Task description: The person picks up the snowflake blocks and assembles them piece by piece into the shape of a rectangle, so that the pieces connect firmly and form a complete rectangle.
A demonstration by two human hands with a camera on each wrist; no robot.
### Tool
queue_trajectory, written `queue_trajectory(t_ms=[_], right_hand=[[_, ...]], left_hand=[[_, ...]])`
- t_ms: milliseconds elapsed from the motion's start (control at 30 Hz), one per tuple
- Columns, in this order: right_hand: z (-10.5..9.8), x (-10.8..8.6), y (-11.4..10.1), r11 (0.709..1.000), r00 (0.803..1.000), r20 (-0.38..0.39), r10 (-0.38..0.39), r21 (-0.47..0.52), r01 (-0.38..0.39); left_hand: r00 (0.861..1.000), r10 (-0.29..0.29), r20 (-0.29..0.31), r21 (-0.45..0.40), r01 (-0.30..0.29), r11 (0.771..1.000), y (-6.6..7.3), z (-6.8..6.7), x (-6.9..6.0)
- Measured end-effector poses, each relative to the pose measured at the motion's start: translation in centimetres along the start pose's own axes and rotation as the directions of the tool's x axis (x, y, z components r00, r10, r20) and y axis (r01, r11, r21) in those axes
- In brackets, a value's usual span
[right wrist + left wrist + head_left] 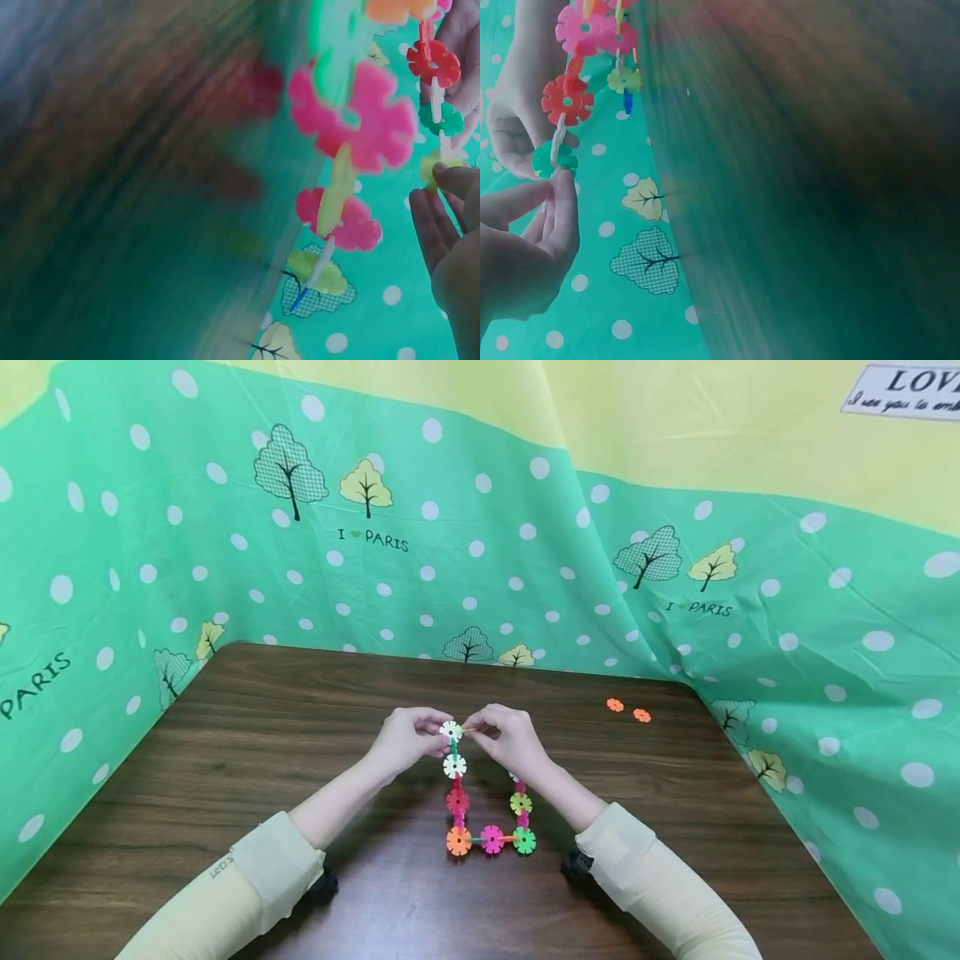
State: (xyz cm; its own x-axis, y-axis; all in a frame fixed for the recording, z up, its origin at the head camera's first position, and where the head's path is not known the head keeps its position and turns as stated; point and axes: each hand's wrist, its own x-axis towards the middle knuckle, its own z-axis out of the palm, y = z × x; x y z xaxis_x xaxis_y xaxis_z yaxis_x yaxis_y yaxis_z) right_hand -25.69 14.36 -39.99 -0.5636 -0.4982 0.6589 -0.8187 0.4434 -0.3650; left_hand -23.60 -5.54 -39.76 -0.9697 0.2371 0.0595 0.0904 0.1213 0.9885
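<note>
A chain of flower-shaped interlocking plastic discs forms a U in the head view. An orange disc (459, 841) and a green disc (524, 840) are its corners, with a pink disc (492, 839) between. My left hand (408, 742) pinches the far end of the left side, at a white disc (451, 732). From the right, my right hand (510, 739) pinches a yellow disc (429, 169), seen edge-on in the head view, against that white disc. My right wrist partly covers the far end of the chain's right side, where a yellow-green disc (521, 803) shows.
Two loose orange discs, one left (615, 704) and one right (642, 715), lie at the far right of the brown wooden table (285, 710). A green dotted curtain (480, 577) hangs behind the table and along both sides.
</note>
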Motion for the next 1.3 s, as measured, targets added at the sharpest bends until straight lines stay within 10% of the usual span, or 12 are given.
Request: queue_trajectory(t_ms=[400, 800, 1300], right_hand=[[-1.8, -0.5, 0.8, 0.995, 0.992, 0.081, 0.095, -0.041, -0.092], [-7.6, -1.9, 3.3, 0.970, 0.968, 0.151, 0.201, -0.172, -0.174], [-13.7, -5.5, 9.2, 0.877, 0.885, 0.145, 0.442, -0.279, -0.392]], left_hand=[[0.999, 0.023, 0.026, 0.051, -0.024, 0.998, 0.0, -0.3, 0.2], [1.000, 0.007, 0.010, 0.103, -0.008, 0.995, -0.4, -1.4, 0.3], [1.000, 0.006, 0.013, 0.205, -0.009, 0.979, -0.7, -3.1, 0.6]])
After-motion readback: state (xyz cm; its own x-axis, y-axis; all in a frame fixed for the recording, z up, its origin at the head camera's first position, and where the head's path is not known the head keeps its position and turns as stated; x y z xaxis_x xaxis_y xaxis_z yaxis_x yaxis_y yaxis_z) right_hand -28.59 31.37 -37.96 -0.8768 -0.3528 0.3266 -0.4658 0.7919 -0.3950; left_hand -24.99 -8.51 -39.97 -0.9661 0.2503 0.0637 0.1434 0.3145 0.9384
